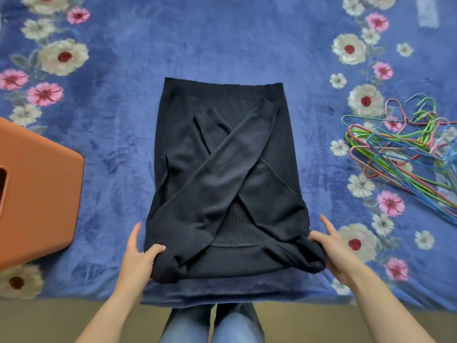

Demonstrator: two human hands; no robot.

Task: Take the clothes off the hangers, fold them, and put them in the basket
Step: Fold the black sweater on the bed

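Note:
A dark navy knitted sweater (pixel 222 154) lies flat on the blue flowered blanket (pixel 222 45), its sides folded in and both sleeves crossed over the middle. My left hand (pixel 138 256) grips the near left shoulder corner, thumb on top. My right hand (pixel 331 248) grips the near right shoulder corner, which is slightly lifted and bunched. The orange basket (pixel 37 194) stands at the left edge, only partly in view. A heap of coloured wire hangers (pixel 400 149) lies at the right.
The blanket's near edge (pixel 222 295) runs just behind my hands, with my knees in jeans (pixel 212 323) and an olive floor below it.

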